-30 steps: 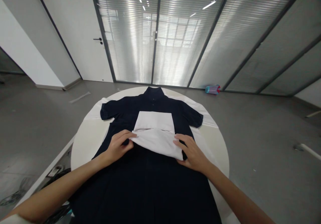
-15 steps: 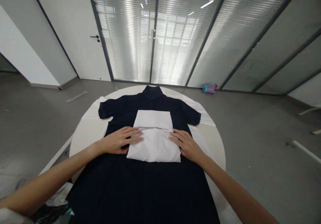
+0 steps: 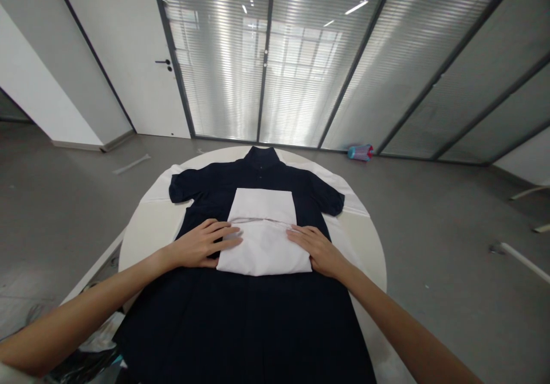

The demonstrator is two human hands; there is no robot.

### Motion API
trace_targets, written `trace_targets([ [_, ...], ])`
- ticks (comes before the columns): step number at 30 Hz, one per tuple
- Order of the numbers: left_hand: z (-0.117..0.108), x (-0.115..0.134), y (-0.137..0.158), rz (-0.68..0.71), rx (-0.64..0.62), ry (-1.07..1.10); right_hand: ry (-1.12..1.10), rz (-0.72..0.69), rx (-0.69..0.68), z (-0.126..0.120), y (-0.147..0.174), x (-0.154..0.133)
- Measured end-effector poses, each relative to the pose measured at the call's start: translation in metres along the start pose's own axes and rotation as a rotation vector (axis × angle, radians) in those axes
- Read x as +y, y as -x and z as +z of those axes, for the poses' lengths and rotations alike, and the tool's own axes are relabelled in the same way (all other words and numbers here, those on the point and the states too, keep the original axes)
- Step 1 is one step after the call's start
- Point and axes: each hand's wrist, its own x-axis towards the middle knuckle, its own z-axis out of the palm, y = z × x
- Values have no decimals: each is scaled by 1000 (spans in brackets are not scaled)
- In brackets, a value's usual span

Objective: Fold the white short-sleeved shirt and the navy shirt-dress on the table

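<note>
While facing a tall glass partition (image 3: 296, 86) in dark frames, look down over a grey floor (image 3: 438, 229), past a white door (image 3: 124, 57) at the left of the glass. On that floor, notice a round white table (image 3: 146, 226), partly covered by white fabric (image 3: 354, 206). Spread over both, see a navy shirt (image 3: 240, 326), collar toward the glass, short sleeves out to either side, lower part running off the bottom of the view.

On the middle of the shirt, find a folded white cloth (image 3: 266, 246): a squarish upper part toward the collar and a wider lower part nearer the camera, meeting along a crosswise crease. At the left edge, note the left hand (image 3: 204, 245), palm down, fingers slightly apart and resting on the cloth, thumb low beside it. At the right edge, note the right hand (image 3: 318, 251), palm down, fingers close together and flat on the cloth; cannot tell where the thumb sits.

Beyond the table, spot a blue-and-pink object (image 3: 360, 152) at the foot of the glass, then a dark door handle (image 3: 163, 62).
</note>
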Motion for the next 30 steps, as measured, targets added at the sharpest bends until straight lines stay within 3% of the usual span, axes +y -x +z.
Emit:
trace_targets([
  [7,4,-7,-7,122,81,53,-260,154,44,-5,-7,13],
  [13,19,-2,-18,33,214,202,-403,378,137,8,-11,34],
  [15,22,-2,-25,-122,261,332,-405,478,179,13,-20,42],
  [18,24,-13,-46,-569,409,559,-378,645,200,15,-47,56],
  [20,24,-27,-65,-865,493,725,-353,734,164,14,-72,64],
  [22,25,-43,-84,-1061,509,865,-301,860,77,13,-94,69],
  [25,25,-60,-102,-1168,485,949,-216,1029,-28,15,-114,74],
  [30,27,-58,-91,-1075,500,987,-161,1092,-45,19,-116,69],
])
